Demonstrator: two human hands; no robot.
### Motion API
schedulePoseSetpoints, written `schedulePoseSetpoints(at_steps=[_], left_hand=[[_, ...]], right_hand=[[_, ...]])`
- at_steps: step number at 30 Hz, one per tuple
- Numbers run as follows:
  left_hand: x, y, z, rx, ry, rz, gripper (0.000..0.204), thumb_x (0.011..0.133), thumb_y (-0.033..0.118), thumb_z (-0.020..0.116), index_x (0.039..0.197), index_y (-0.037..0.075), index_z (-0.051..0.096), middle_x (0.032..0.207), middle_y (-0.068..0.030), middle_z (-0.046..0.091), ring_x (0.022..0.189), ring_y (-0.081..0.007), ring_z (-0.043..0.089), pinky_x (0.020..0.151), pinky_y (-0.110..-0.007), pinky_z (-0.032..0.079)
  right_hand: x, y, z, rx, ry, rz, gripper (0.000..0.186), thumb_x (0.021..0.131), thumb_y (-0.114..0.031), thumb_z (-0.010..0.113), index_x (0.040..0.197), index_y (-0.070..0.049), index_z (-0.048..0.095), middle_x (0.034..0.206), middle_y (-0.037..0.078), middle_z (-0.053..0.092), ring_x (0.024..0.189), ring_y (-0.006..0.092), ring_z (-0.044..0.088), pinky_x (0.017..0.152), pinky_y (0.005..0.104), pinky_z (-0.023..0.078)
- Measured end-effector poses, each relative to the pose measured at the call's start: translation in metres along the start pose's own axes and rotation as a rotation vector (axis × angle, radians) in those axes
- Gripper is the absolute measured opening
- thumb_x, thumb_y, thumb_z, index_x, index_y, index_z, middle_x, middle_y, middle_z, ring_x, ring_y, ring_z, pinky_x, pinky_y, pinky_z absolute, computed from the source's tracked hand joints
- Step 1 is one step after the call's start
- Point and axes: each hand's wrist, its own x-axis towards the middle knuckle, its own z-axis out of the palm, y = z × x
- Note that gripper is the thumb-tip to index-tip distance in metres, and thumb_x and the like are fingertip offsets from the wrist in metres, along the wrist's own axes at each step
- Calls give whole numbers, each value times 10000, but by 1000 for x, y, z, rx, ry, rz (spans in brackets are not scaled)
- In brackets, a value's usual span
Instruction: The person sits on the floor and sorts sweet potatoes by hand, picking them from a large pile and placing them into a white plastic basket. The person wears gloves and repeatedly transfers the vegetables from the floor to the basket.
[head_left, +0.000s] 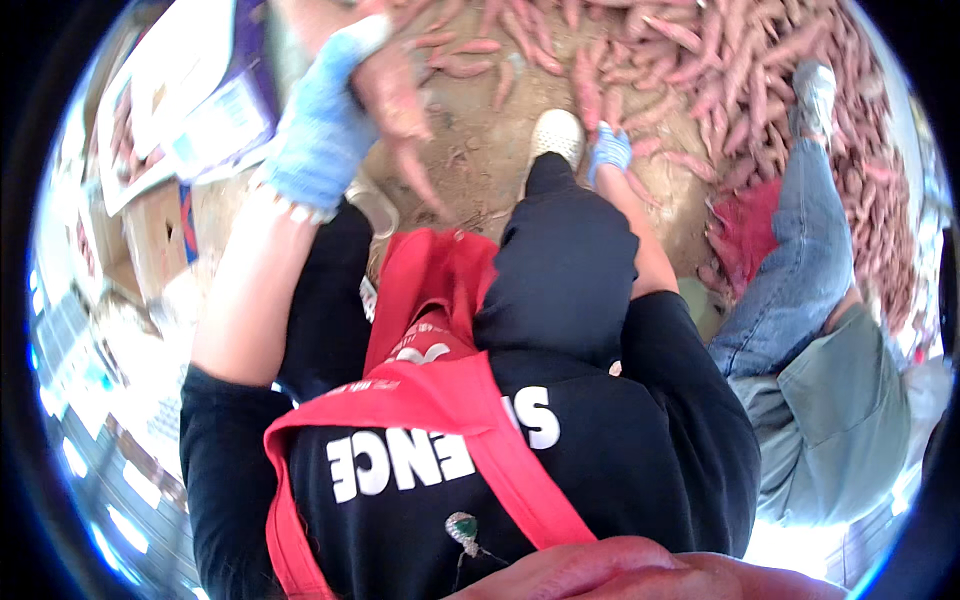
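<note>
My left hand (325, 125), in a light blue knit glove, is raised at the upper left. It is closed on sweet potatoes (392, 92), blurred by motion, with a thin one pointing down toward my lap. My right hand (610, 150), also gloved in blue, reaches low to the ground beside my right shoe. Its fingers are at the end of a sweet potato (612, 106); they are too small to show whether they grip it. More loose sweet potatoes (465, 58) lie on the dirt ahead of me.
A large heap of sweet potatoes (740, 80) spreads across the upper right. There a co-worker's jeans-clad leg (795, 260) stretches beside a red cloth (745, 230). On the left stand a white and purple carton (225, 120) and a brown cardboard box (160, 235). My red apron (430, 290) hangs between my knees.
</note>
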Motion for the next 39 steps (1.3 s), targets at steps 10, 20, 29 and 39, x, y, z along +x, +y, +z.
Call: schedulePoseSetpoints(at_steps=[10, 20, 29, 39], left_hand=[[-183, 56, -59, -206, 181, 959, 390, 748, 308, 605, 1039, 79, 483, 873, -52, 538, 789, -182, 535, 700, -342, 470], [-353, -121, -312, -520, 1117, 707, 546, 708, 370, 596, 1121, 35, 474, 1124, -110, 486, 1029, -236, 456, 923, -354, 360], [-285, -229, -364, -412, 1321, -240, 877, 646, 532, 630, 1315, 112, 250, 1330, -153, 286, 1156, -405, 337, 816, -649, 300], [-266, -291, -394, 148, 1580, -420, 678, 647, 297, 644, 1214, 96, 331, 1199, -194, 420, 1039, -318, 495, 849, -397, 416]], right_hand=[[11, -15, -56, -379, -404, -153, 287, 816, -291, 532, 1014, -83, 540, 859, 101, 573, 714, 207, 555, 605, 329, 454], [-75, -236, -108, 511, -626, -89, 156, 787, -172, 624, 840, -45, 550, 609, 19, 509, 495, 108, 453, 442, 196, 397], [-156, -310, -77, 390, -847, -224, 171, 818, -190, 573, 900, -45, 534, 756, 40, 548, 589, 133, 509, 495, 229, 436], [-191, -265, -22, 430, -919, -6, 177, 815, -127, 577, 954, -29, 529, 794, 45, 565, 640, 125, 523, 446, 204, 414]])
